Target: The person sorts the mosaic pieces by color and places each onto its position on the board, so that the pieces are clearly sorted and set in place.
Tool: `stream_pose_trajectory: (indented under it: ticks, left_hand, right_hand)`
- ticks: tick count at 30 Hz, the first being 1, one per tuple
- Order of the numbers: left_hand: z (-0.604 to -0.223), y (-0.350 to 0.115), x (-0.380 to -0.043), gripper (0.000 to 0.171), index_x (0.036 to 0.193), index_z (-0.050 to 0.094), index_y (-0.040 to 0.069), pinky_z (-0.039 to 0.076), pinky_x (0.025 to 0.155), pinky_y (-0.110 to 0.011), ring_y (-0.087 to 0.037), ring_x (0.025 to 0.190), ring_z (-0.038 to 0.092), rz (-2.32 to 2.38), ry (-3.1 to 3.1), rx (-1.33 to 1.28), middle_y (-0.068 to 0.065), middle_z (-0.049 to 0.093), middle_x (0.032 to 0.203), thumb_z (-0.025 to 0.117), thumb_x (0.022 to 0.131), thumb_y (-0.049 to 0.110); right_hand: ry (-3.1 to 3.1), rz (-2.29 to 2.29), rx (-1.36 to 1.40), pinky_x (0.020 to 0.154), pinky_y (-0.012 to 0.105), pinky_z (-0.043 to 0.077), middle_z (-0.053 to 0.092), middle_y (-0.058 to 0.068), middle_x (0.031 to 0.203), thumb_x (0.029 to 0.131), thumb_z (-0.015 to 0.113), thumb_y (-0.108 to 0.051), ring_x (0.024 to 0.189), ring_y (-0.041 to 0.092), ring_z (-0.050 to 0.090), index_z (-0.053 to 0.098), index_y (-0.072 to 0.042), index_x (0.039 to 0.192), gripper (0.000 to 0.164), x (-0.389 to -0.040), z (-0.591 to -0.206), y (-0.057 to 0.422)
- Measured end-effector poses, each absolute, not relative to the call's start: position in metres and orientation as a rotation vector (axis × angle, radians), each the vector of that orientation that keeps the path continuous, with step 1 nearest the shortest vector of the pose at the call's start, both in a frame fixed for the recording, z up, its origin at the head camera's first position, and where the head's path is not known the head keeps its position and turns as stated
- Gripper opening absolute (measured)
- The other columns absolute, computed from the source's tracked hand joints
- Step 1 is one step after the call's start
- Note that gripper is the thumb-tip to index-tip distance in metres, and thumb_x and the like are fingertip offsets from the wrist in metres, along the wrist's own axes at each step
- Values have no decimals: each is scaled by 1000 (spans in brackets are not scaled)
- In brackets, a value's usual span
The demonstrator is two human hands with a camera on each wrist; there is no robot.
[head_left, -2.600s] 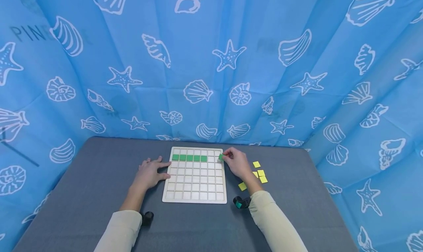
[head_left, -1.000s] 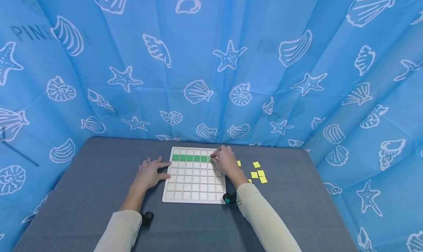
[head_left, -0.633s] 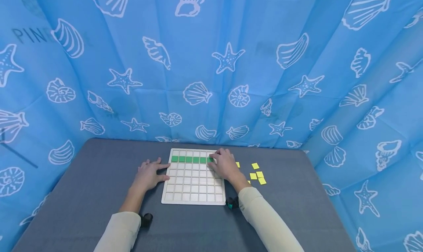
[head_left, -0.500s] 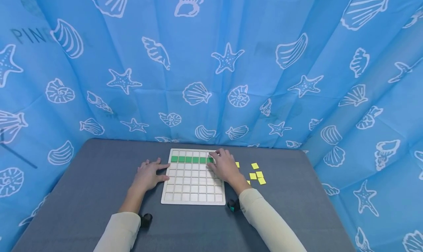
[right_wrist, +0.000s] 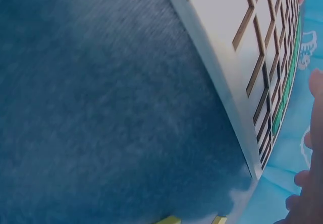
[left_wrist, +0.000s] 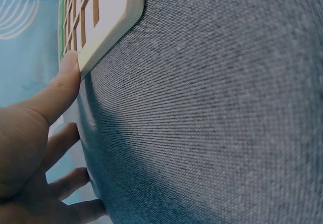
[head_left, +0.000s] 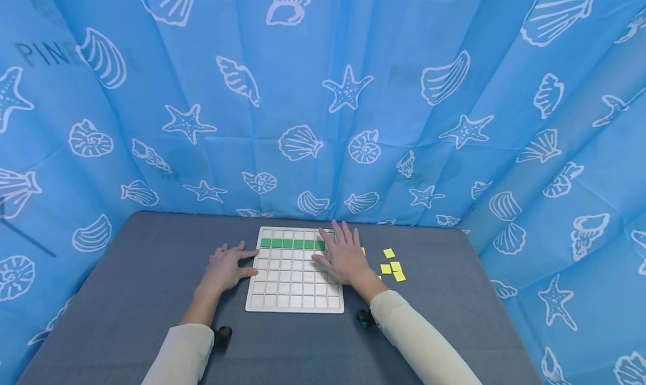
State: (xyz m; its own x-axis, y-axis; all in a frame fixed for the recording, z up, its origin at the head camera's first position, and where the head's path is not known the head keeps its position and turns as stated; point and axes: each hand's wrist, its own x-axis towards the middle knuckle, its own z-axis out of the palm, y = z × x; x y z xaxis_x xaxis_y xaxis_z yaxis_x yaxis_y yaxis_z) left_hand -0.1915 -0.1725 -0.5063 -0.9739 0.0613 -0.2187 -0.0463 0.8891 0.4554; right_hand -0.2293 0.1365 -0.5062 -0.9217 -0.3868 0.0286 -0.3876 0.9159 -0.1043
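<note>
A white gridded wooden board (head_left: 292,302) lies on the table, with an unbroken run of several green square tiles (head_left: 287,244) in its second row from the back. My left hand (head_left: 226,268) touches the board's left edge with thumb and index finger; in the left wrist view, the thumb (left_wrist: 66,70) meets the rim beside a rounded corner. Over the board's right side, my right hand (head_left: 345,259) has its fingers extended and spread, holding nothing. It hides the right end of the green row. The right wrist view shows this hand (right_wrist: 315,148) only partly.
Several yellow square tiles (head_left: 386,269) lie loose to the right of the board, some partly behind the right hand and wrist. A grey cloth covers the table (head_left: 282,346). A blue shell-patterned curtain (head_left: 313,93) hangs behind and at both sides.
The right hand carried a pinched green tile leftward from the board's right edge into the green row. It has let go, its fingers now spread. The left hand keeps its place.
</note>
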Motion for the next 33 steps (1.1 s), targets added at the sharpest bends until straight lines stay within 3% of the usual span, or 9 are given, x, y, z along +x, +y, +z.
stream_pose_trajectory:
  ticks: [9, 23, 33]
  left_hand:
    - [-508, -172, -192, 60, 148, 56, 29, 15, 119, -77, -56, 153, 14, 684, 2825, 1, -16, 31, 167, 76, 91, 36]
    - [-510, -173, -192, 59, 147, 57, 29, 16, 118, -77, -56, 153, 14, 686, 2831, -2, -16, 32, 166, 76, 91, 36]
    - [-509, -171, -192, 59, 146, 57, 28, 17, 118, -78, -56, 153, 15, 685, 2841, -10, -16, 33, 166, 77, 91, 35]
  right_hand:
    - [-3103, 118, 647, 126, 68, 9, 9, 14, 174, 101, 34, -71, 161, 42, 7, 17, -29, 165, 79, -229, -511, 153]
    - [-3114, 218, 595, 126, 70, 9, 13, 18, 173, 101, 44, -64, 160, 45, 9, 28, -22, 163, 77, -220, -500, 175]
    - [-3117, 250, 549, 125, 71, 8, 17, 20, 171, 101, 42, -66, 159, 46, 13, 30, -20, 162, 77, -222, -507, 192]
